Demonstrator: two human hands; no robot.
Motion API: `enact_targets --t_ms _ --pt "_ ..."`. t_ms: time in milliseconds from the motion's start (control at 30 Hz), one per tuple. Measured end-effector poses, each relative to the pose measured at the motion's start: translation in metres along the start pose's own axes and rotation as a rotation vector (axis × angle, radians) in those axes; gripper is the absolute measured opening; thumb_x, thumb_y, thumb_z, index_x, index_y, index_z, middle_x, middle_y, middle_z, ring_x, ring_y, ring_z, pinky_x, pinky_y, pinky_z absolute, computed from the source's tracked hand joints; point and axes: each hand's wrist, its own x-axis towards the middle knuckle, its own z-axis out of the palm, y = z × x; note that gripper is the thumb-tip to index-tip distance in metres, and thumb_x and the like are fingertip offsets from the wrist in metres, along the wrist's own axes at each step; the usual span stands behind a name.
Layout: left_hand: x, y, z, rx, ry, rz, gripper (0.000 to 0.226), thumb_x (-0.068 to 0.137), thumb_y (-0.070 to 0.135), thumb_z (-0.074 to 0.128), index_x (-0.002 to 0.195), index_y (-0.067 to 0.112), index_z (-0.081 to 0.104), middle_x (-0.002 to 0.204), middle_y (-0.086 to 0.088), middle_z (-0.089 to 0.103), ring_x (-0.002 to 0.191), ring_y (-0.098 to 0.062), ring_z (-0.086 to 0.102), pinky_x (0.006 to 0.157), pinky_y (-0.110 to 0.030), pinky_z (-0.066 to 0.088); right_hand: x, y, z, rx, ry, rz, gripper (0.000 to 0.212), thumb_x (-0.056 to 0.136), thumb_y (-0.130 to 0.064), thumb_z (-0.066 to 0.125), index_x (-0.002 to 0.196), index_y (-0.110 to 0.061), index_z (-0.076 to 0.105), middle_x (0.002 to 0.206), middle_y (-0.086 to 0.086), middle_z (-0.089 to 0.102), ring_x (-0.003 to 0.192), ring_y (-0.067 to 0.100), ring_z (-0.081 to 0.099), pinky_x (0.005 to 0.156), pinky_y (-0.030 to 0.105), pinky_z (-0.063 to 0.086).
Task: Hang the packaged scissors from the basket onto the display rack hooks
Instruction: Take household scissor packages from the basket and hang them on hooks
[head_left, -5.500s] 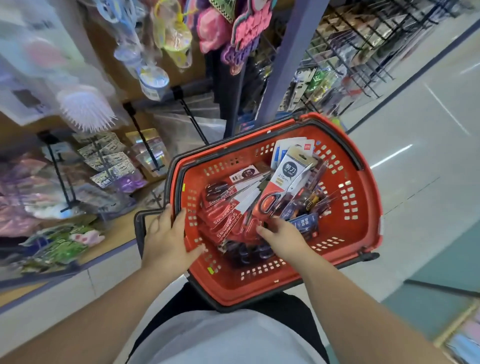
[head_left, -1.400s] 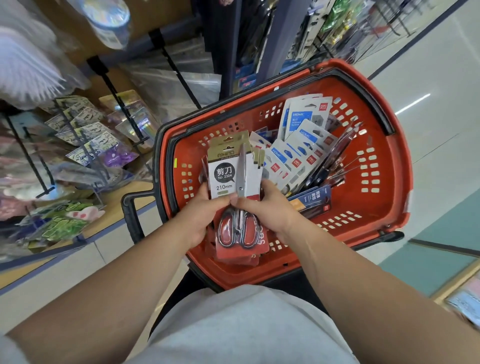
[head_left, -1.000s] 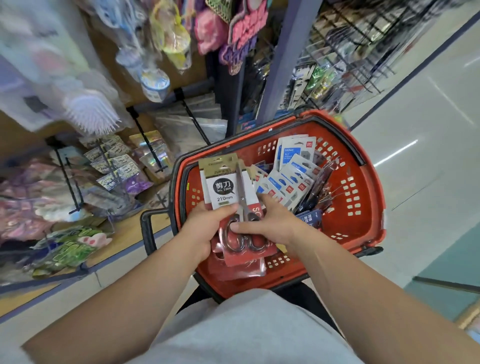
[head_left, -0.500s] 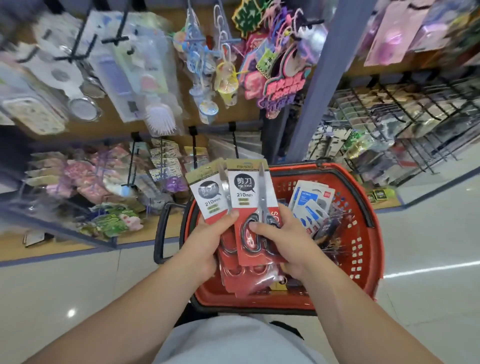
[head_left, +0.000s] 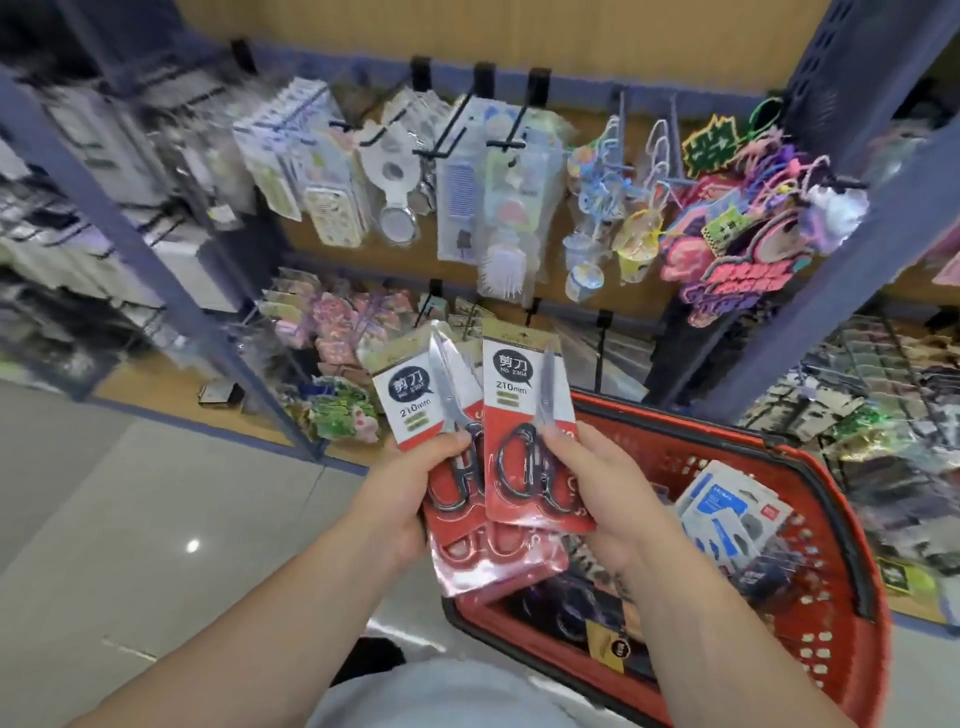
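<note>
Now both hands are up in front of the rack, each with packaged scissors. The left hand (head_left: 410, 499) grips the left pack (head_left: 410, 395): its thumb lies across the front, just under the white label, and its fingers are curled round behind, out of sight. The right hand (head_left: 613, 499) pinches the right pack (head_left: 519, 395) in the same way, thumb pressed on the front beside the black handle loops and fingers hidden behind the card. Between the two thumbs the packs overlap, the right pack's edge lying over the left one's. Both stand nearly upright, the left one tilted a little away from the right hand.

Below the left fingers hangs a stack (head_left: 498, 566) of further red scissor packs, apparently held in that same grip; how many is hard to tell through the glossy film.

Under and beyond the right wrist sits the red basket (head_left: 852, 551), with blue packs (head_left: 727, 514) lying near its far side and darker packs low in it, too blurred to read.

Well above the fingertips, black hooks (head_left: 524, 114) jut from the rack, loaded with combs, mirrors and a white brush (head_left: 501, 273). Neither pack touches any hook. Left of the left forearm is grey floor (head_left: 130, 493).
</note>
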Motion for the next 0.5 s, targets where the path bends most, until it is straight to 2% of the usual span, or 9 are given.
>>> enact_targets --t_ms 67,167,233,367,500 --pt "0.003 0.019 -0.014 -0.022 0.018 0.046 0.029 0.092 0.0 0.069 0.119 0.012 0.07 0.093 -0.015 0.081 0.071 -0.028 0.079 0.057 -0.038 0.063 0.007 -0.007 0.018 -0.039 -0.02 -0.017 0.028 0.102 -0.031 0.066 0.126 -0.018 0.067 0.111 0.011 0.08 0.103 0.034 0.077 0.097 0.056 0.059" --pt "0.013 0.05 -0.037 -0.06 0.019 0.091 0.038 0.091 0.002 0.07 0.129 0.01 0.067 0.104 -0.017 0.08 0.081 -0.031 0.08 0.065 -0.041 0.063 0.02 -0.017 0.049 -0.061 -0.036 -0.06 0.024 0.103 -0.028 0.064 0.124 -0.019 0.068 0.113 0.013 0.079 0.105 0.036 0.076 0.1 0.061 0.056" --pt "0.02 0.074 -0.051 -0.081 -0.006 0.123 0.036 0.092 0.001 0.068 0.127 0.011 0.068 0.103 -0.016 0.081 0.082 -0.031 0.08 0.068 -0.042 0.064 0.029 -0.024 0.075 -0.069 -0.038 -0.094 0.021 0.103 -0.025 0.063 0.123 -0.018 0.067 0.113 0.014 0.079 0.104 0.037 0.076 0.098 0.061 0.057" --pt "0.04 0.129 -0.086 -0.1 -0.089 0.199 0.029 0.094 -0.007 0.062 0.107 0.018 0.068 0.085 -0.007 0.081 0.069 -0.023 0.079 0.057 -0.035 0.063 0.051 -0.039 0.133 -0.06 -0.022 -0.183 0.017 0.103 -0.015 0.06 0.118 -0.014 0.069 0.11 0.016 0.079 0.093 0.032 0.078 0.083 0.046 0.062" --pt "0.065 0.195 -0.126 -0.058 -0.16 0.241 0.029 0.094 -0.007 0.063 0.109 0.017 0.068 0.086 -0.008 0.08 0.071 -0.022 0.079 0.059 -0.035 0.063 0.075 -0.048 0.199 -0.025 0.049 -0.254 0.018 0.101 -0.01 0.06 0.116 -0.011 0.068 0.107 0.017 0.079 0.087 0.029 0.078 0.072 0.039 0.061"
